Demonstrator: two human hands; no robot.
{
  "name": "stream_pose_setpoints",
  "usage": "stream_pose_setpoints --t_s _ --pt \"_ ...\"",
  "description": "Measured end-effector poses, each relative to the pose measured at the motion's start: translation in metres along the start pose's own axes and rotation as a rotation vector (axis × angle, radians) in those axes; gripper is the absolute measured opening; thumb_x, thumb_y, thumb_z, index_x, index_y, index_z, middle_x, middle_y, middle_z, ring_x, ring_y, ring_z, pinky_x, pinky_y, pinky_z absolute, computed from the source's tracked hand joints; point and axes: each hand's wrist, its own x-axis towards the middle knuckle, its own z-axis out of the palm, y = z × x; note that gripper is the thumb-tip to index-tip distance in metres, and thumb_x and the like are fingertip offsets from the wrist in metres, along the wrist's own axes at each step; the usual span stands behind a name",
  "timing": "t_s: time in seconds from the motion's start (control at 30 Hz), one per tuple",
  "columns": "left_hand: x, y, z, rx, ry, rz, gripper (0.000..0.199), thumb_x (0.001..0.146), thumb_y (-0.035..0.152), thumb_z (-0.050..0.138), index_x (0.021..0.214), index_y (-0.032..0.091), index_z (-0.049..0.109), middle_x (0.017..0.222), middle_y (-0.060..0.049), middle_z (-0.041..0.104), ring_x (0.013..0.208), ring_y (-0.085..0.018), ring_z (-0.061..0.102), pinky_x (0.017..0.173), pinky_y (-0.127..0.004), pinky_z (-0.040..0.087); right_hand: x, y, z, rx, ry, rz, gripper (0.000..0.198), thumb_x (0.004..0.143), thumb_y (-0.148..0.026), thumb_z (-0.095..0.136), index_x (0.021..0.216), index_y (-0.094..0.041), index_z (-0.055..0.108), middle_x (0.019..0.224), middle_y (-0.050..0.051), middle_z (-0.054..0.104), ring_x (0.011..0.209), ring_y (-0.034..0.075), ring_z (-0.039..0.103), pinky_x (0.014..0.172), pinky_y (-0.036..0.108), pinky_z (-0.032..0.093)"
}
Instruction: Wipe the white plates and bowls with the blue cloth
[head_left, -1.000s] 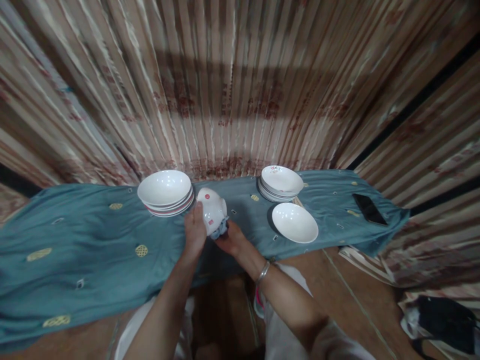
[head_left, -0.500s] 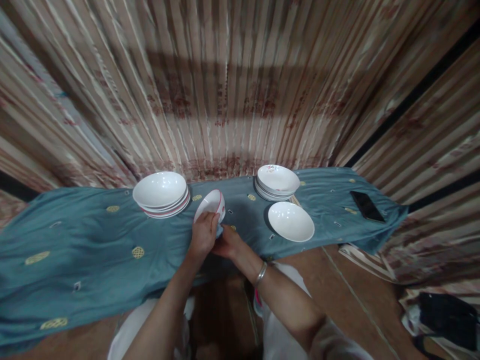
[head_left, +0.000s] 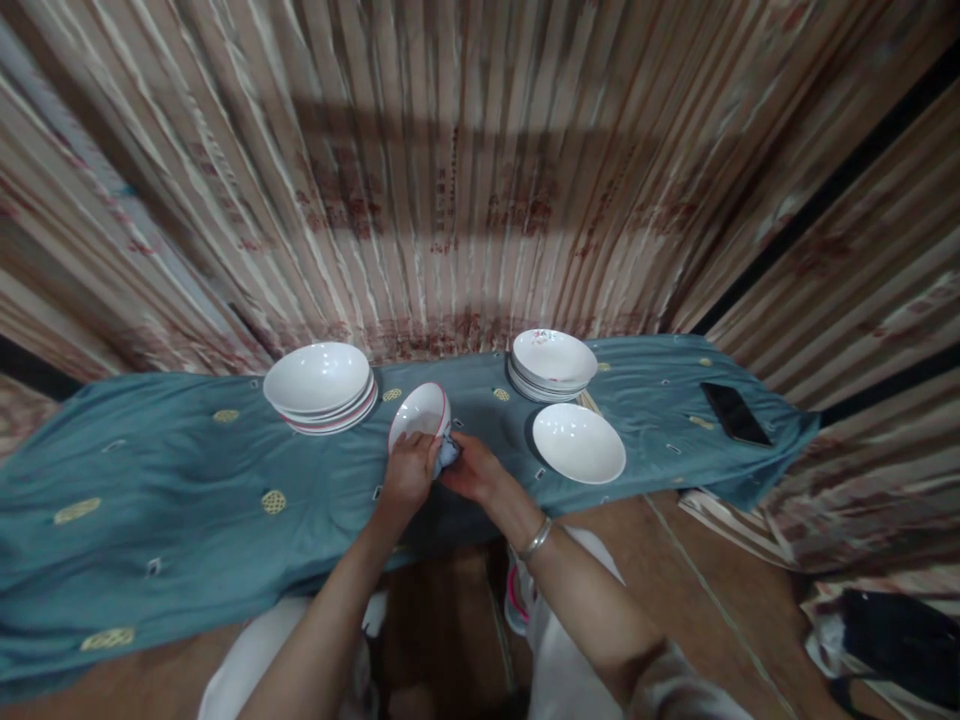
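Note:
A white bowl with a red rim (head_left: 421, 410) is tilted on its side above the near middle of the table. My left hand (head_left: 411, 470) grips its near edge, the thumb on the right side. My right hand (head_left: 472, 468) is closed on a bluish-grey cloth (head_left: 447, 455) and presses it to the bowl's outer right side. A stack of white bowls (head_left: 319, 378) stands to the left of my hands. To the right are a second stack of bowls (head_left: 553, 358), flower-patterned inside, and a single white bowl (head_left: 579, 444) in front of it.
The narrow table wears a teal cloth (head_left: 202, 480) with yellow motifs. A black phone (head_left: 735, 413) lies near its right end. Patterned curtains (head_left: 450, 200) hang right behind the table. A dark bag (head_left: 900, 640) rests on the floor at lower right.
My right hand has shifted right and slightly up along the bowl's outside, so more of the cloth shows. The bowl has turned a little, showing more of its inside.

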Motion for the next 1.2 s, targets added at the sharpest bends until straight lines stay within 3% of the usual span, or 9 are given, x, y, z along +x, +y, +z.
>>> stream_pose_setpoints --t_s 0.13,0.33,0.43,0.57,0.73,0.87,1.0,1.1,1.2 --pt "0.000 0.002 -0.001 0.031 -0.030 0.020 0.035 0.099 0.026 0.036 0.091 0.016 0.068 0.086 -0.010 0.071 0.086 -0.024 0.067 0.098 -0.044 0.046 -0.009 -0.007 -0.003 -0.141 0.059 0.048 0.016 0.084 -0.029 0.063 0.072 -0.020 0.057 0.061 -0.002 0.061 0.058 0.013 0.058 0.058 0.024 0.051" --pt "-0.002 0.010 -0.002 0.053 -0.086 0.020 0.035 0.099 0.025 0.035 0.096 0.016 0.069 0.089 -0.012 0.071 0.091 -0.025 0.067 0.103 -0.047 0.042 -0.021 -0.027 -0.015 -0.400 0.103 -0.029 0.026 0.070 -0.038 0.075 0.067 -0.017 0.060 0.058 -0.005 0.057 0.055 0.010 0.050 0.053 0.021 0.040" --pt "-0.004 0.016 -0.001 0.054 -0.104 0.027 0.036 0.099 0.026 0.035 0.097 0.016 0.069 0.092 -0.011 0.072 0.093 -0.025 0.066 0.106 -0.050 0.039 -0.020 -0.039 -0.025 -0.518 0.139 -0.148 0.029 0.068 -0.043 0.073 0.071 -0.017 0.061 0.059 -0.006 0.055 0.056 0.009 0.046 0.053 0.021 0.037" --pt "-0.006 0.023 0.000 0.073 -0.134 0.034 0.033 0.099 0.029 0.039 0.092 0.018 0.069 0.090 -0.009 0.072 0.092 -0.025 0.066 0.109 -0.055 0.033 -0.016 -0.048 -0.033 -0.890 0.248 -0.332 0.032 0.080 -0.051 0.059 0.075 -0.019 0.059 0.061 -0.005 0.054 0.062 0.012 0.048 0.059 0.024 0.038" --pt "-0.009 0.025 -0.003 0.051 -0.134 0.037 0.028 0.097 0.033 0.045 0.089 0.019 0.068 0.087 -0.007 0.071 0.091 -0.024 0.067 0.112 -0.061 0.024 -0.011 -0.052 -0.036 -1.276 0.366 -0.409 0.023 0.087 -0.035 0.054 0.068 -0.023 0.051 0.065 0.000 0.056 0.076 0.019 0.059 0.074 0.029 0.043" --pt "-0.012 0.024 -0.002 -0.040 -0.125 0.063 0.028 0.096 0.033 0.045 0.090 0.020 0.068 0.091 -0.008 0.073 0.095 -0.025 0.067 0.115 -0.063 0.016 -0.009 -0.053 -0.042 -1.343 0.400 -0.426 0.016 0.087 -0.025 0.052 0.071 -0.025 0.049 0.072 0.005 0.061 0.088 0.024 0.062 0.088 0.035 0.044" --pt "-0.015 0.018 0.002 -0.163 0.013 0.056 0.032 0.096 0.032 0.043 0.118 0.020 0.063 0.123 -0.013 0.068 0.131 -0.027 0.051 0.119 -0.060 0.006 -0.006 -0.051 -0.047 -1.272 0.390 -0.496 0.007 0.083 -0.019 0.056 0.079 -0.024 0.053 0.080 0.009 0.064 0.096 0.024 0.061 0.096 0.039 0.043" --pt "-0.017 0.007 0.011 -0.265 0.213 -0.086 0.052 0.096 0.034 0.044 0.145 0.018 0.040 0.151 -0.018 0.044 0.148 -0.028 0.026 0.119 -0.057 0.007 -0.004 -0.050 -0.045 -1.243 0.413 -0.538 0.008 0.083 -0.018 0.059 0.089 -0.023 0.056 0.090 0.011 0.066 0.102 0.026 0.061 0.100 0.041 0.041" --pt "-0.020 -0.011 0.025 -0.428 0.373 -0.262 0.068 0.091 0.038 0.050 0.151 0.016 0.029 0.158 -0.019 0.032 0.149 -0.028 0.023 0.120 -0.051 0.017 -0.001 -0.052 -0.041 -1.232 0.437 -0.574 0.014 0.084 -0.018 0.059 0.097 -0.022 0.058 0.099 0.014 0.067 0.108 0.027 0.060 0.103 0.044 0.040"
